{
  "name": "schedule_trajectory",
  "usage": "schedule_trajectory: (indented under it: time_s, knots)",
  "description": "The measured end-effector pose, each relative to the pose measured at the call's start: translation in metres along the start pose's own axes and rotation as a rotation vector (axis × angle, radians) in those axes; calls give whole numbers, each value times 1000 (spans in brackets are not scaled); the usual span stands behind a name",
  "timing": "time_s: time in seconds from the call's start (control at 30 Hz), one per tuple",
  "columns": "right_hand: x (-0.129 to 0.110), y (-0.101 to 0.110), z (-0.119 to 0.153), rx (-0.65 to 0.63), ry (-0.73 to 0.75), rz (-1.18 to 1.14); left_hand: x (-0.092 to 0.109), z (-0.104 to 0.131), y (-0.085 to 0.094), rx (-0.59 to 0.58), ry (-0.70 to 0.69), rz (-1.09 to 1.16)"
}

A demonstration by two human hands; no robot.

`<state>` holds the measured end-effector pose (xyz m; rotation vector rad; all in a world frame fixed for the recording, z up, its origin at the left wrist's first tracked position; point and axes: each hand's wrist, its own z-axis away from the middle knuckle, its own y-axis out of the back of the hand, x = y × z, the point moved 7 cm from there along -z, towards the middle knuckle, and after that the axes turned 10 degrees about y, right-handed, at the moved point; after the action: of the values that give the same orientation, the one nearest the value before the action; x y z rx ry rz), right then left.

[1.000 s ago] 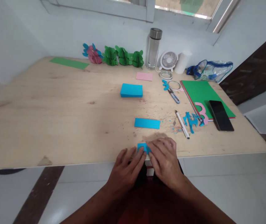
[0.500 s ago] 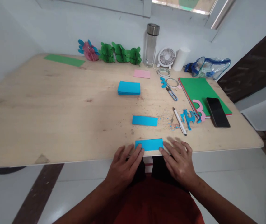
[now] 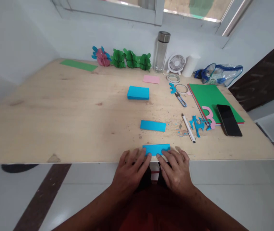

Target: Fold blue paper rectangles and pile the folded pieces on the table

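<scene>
A blue paper strip (image 3: 155, 149), which looks folded, lies at the table's front edge. My left hand (image 3: 130, 168) rests on its left end, fingers stretched out and open. On the right part of the same strip, the spread fingers of my right hand (image 3: 175, 170) press down, also open. Just beyond it lies a second blue paper strip (image 3: 153, 125). A stack of blue paper (image 3: 138, 92) sits farther back.
A white pen (image 3: 188, 128), blue paper scraps (image 3: 197, 126), thread snips (image 3: 181, 99) and a phone (image 3: 229, 120) on green sheets (image 3: 207, 93) are to the right. Along the wall stand green paper decorations (image 3: 131, 58), a glass bottle (image 3: 161, 53) and a small fan (image 3: 176, 64).
My right hand has slid left along the strip from its right end, closer to my left hand. The camera view has shifted slightly; the other things stay in place.
</scene>
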<state>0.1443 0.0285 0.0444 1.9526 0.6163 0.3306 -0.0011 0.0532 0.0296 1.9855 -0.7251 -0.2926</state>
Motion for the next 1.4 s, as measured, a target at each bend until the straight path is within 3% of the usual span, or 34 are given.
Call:
schedule_trajectory:
  time_s: [0.3,0.43,0.63,0.9,1.03,1.23,1.4]
  knots:
    - [-1,-1,2,25,-8,10,-31,5,19,-48,-27,-3]
    - [-5,2,-1,44,-35,3,-20,0,25,15,1,150]
    - [-8,2,-4,87,-74,-4,8,-10,1,-82,-98,100]
    - [20,17,22,132,-116,88,-1,-5,-1,-52,-104,80]
    - [17,24,18,157,-105,97,-1,-2,7,35,-88,161]
    - [-7,4,0,59,-33,68,-3,6,5,100,-45,224]
    - [8,5,14,52,-58,111,-6,6,2,110,-53,235]
